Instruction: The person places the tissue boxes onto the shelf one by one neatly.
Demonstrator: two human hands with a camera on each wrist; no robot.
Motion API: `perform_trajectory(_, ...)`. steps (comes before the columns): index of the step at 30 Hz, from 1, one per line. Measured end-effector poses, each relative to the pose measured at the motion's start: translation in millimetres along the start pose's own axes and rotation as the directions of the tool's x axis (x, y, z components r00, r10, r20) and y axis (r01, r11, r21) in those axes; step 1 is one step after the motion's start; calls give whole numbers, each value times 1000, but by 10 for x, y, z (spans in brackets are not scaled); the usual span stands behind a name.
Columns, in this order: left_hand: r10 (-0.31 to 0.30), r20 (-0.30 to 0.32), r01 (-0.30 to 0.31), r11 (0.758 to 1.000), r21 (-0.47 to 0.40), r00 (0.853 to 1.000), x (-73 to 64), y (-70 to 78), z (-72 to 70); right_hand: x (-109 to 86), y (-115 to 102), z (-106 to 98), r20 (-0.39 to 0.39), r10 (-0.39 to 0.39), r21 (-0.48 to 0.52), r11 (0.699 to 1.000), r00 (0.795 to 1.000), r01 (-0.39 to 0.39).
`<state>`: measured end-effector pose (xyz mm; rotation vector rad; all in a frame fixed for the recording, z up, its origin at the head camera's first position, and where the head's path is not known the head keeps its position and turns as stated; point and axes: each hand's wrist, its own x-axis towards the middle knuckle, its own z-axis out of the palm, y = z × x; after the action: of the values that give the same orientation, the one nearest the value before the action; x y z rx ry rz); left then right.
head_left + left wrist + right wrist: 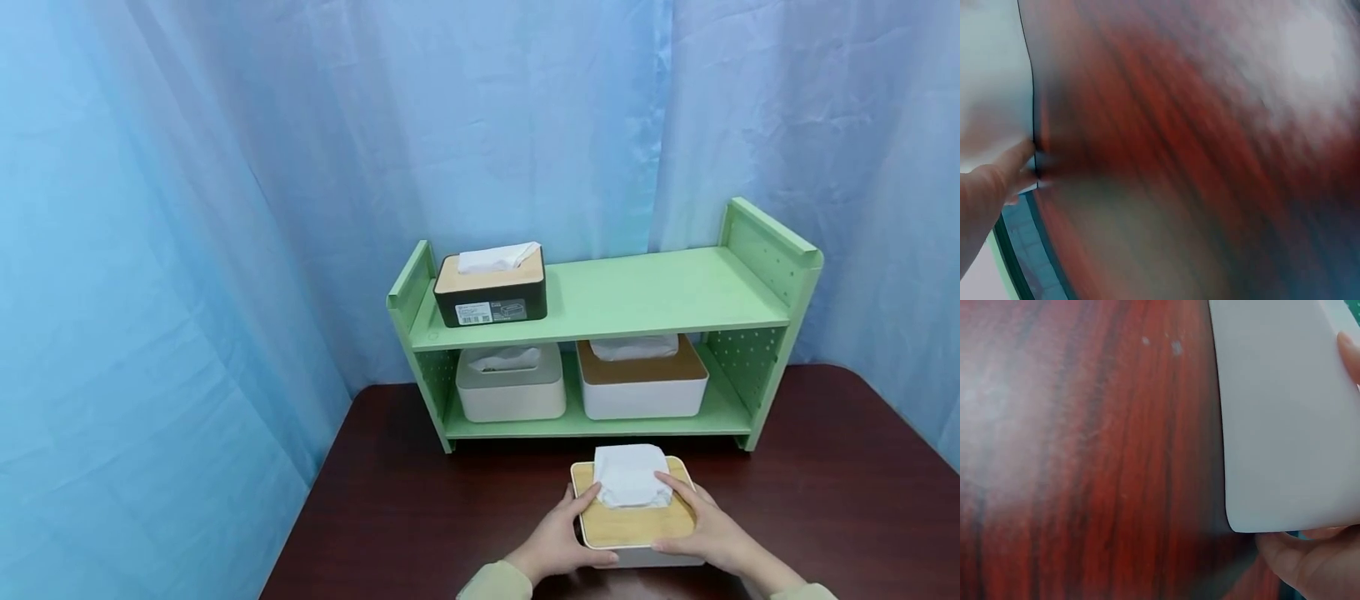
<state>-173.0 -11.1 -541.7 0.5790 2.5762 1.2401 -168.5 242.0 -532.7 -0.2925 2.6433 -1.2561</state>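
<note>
A white tissue box (637, 529) with a light wooden lid is at the front of the table, a white tissue (632, 475) standing out of its slot. My left hand (558, 537) grips its left side, thumb over the lid's edge. On the opposite side my right hand (708, 529) holds the box, with its thumb on the front and a finger reaching over the lid towards the tissue. The right wrist view shows the box's plain white wall (1285, 425) close to the tabletop; whether it touches, I cannot tell. The left wrist view is blurred.
Behind the box stands a green two-tier shelf (622, 292). A black tissue box (491, 304) with a wooden lid sits top left. Below are a cream tissue box (512, 400) and a white one with a brown lid (645, 396). Blue curtains (525, 125) hang behind the dark red table (390, 500).
</note>
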Motion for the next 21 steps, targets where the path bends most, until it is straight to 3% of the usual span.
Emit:
perform_trajectory(6, 0, 25, 0, 1000, 4, 1000, -32, 13, -70, -29, 23, 0, -12, -73, -20, 997, 997, 72)
perform_trajectory(13, -3, 35, 4, 1000, -21, 999, -36, 36, -103, -79, 190, -132, 3, -199, -24, 980, 980, 199)
perform_trajectory(16, -8, 26, 9, 998, -59, 1000, -33, 25, -95, -85, 242, -160, 6, -199, -13, 980, 980, 199)
perform_trajectory(21, 6, 34, 2, 970, -242, 999, -38, -13, -64, -58, 265, -148, 50, -107, -3, 994, 993, 107)
